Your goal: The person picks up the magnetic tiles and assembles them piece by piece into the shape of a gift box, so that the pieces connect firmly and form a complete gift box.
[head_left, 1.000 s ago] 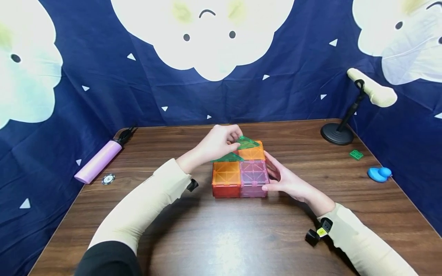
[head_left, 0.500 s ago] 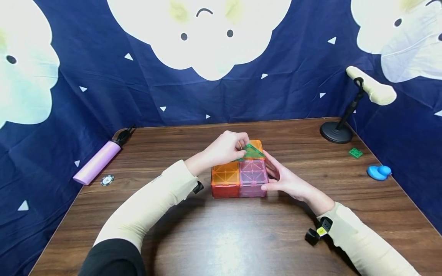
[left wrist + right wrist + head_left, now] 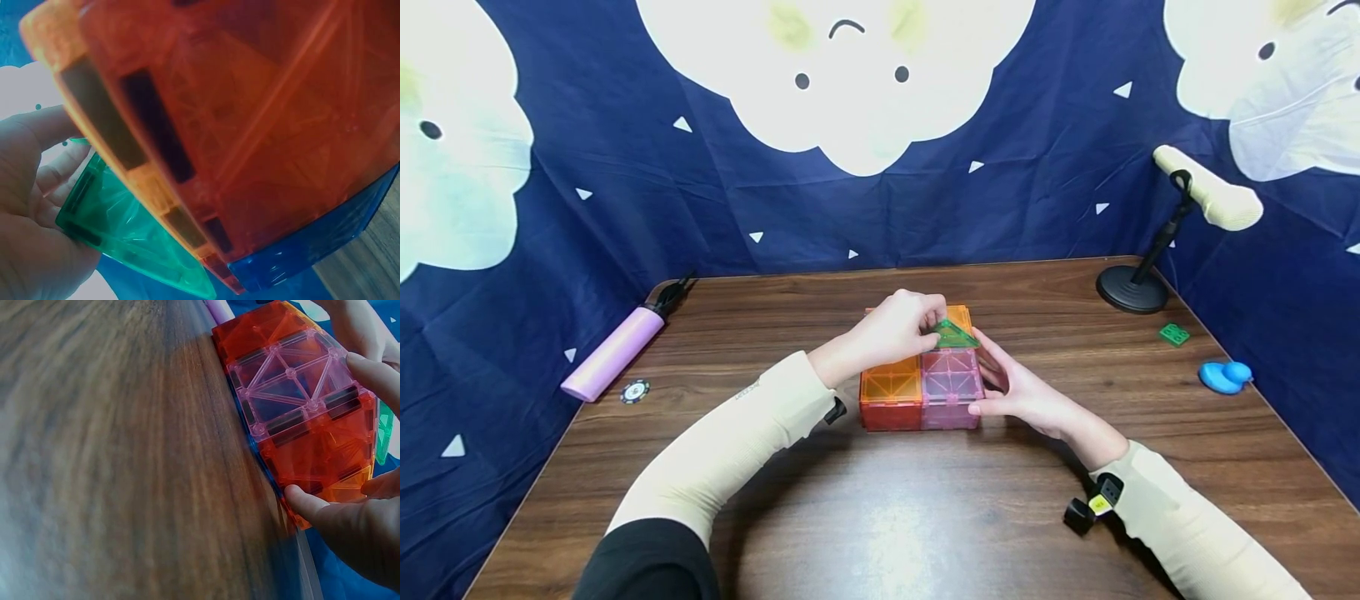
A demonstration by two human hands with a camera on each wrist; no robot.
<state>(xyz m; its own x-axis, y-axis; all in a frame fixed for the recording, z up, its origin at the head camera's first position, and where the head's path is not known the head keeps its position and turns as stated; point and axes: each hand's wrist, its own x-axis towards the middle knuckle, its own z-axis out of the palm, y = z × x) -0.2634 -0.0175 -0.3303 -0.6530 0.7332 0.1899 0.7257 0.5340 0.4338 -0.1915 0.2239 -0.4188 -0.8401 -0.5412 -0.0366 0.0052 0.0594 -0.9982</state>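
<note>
Left hand (image 3: 891, 329) pinches a green triangle tile (image 3: 955, 336) by thumb and fingertips, over the far-right cell of the magnetic tile box (image 3: 921, 387) at mid-table. The tile lies nearly flat, its long edge running left-right, point toward the right hand, and looks to touch the orange top panel (image 3: 958, 317) under it — contact not certain from the head view.

Right hand (image 3: 1018, 392) has straight fingers pressed against the box's right side wall, thumb at the near corner, bracing it. It grips nothing.

Key relation — the tile sits just right of the left-hand fingers and above the far-right cell; the left hand is the one on it, the right hand is just beside and below it.

View differences:
- Head view gives the layout: near row has an orange square tile (image 3: 891, 382) left, a pink square tile (image 3: 951, 375) right.
- Left wrist view shows the green triangle tile (image 3: 131, 240) held in the fingers (image 3: 56, 175) under and behind an orange panel (image 3: 250, 119), plus a blue tile (image 3: 312, 244) at the box's base — hidden from the head view.
- Right wrist view shows the thumb tip (image 3: 303, 500) on the orange corner and fingertips across the pink side panel (image 3: 294, 387), flat on the wooden table (image 3: 112, 462).
</note>
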